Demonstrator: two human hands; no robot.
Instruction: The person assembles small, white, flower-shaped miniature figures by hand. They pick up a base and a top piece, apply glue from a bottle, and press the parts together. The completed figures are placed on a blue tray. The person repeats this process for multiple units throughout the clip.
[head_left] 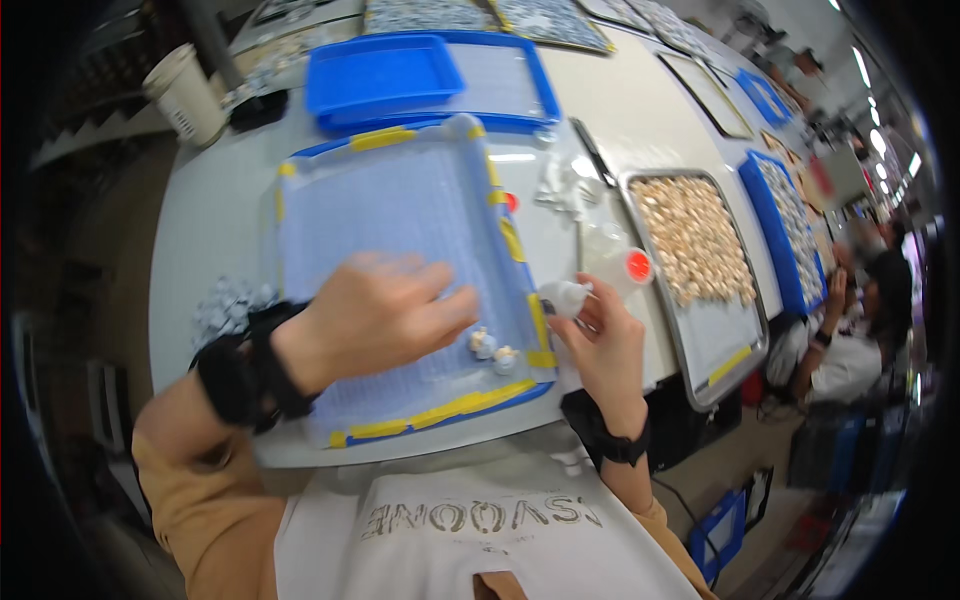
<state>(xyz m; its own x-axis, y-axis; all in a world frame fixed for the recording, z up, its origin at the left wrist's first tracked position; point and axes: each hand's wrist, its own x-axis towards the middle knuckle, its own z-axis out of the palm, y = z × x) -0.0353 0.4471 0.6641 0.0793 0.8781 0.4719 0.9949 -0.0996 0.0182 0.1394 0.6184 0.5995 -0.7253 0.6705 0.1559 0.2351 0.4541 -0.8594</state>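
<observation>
My right hand (608, 350) pinches a small white squeeze bottle (566, 297) between thumb and fingers, beside the right edge of a blue tray (385, 220) lined with pale sheeting and yellow tape. Above the tray's near half hovers my left hand (385, 310), its fingers curled and smeared by motion, so whether they hold anything is hidden. Two small round pieces, a pale one (482, 344) and another (505, 360), lie on the lining near the lower right corner, between my hands. A translucent container with an orange-red top (638, 266) is just past my right hand.
On the right a metal tray (690, 372) holds many small gold-coloured pieces (695, 235). Loose grey-white pieces (232, 305) lie left of the lined tray. Stacked blue trays (385, 75) and a white canister (186, 98) stand behind. Another person (845, 365) sits at the right.
</observation>
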